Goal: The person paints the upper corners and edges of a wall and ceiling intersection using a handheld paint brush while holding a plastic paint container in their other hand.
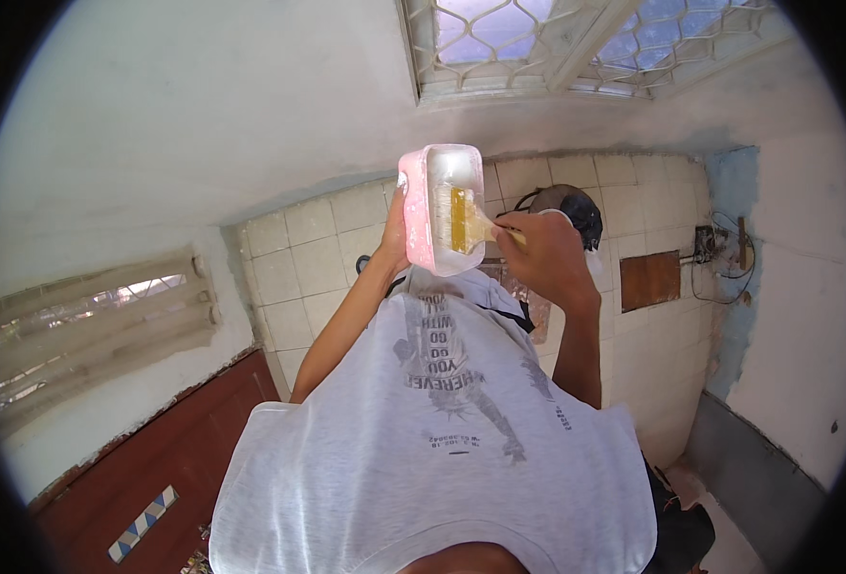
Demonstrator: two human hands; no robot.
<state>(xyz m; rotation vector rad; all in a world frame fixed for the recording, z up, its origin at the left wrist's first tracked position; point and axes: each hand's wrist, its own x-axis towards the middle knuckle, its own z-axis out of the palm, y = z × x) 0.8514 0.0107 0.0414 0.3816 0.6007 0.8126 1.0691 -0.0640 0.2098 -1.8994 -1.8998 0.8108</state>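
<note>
My left hand is closed around the side of a pink plastic tub, held up in front of my chest and tilted so that its inside shows. White paint coats the tub's inner walls. In my right hand is the handle of a wide paintbrush with a yellow band. Its bristles point left, inside the tub, and look whitish with paint. Whether they press on the tub's wall I cannot tell.
Ahead is a pale wall with a grilled window. On the tiled floor are a dark rounded object and a brown square panel. Cables hang at the right. A red-brown door stands at the left, near a louvred opening.
</note>
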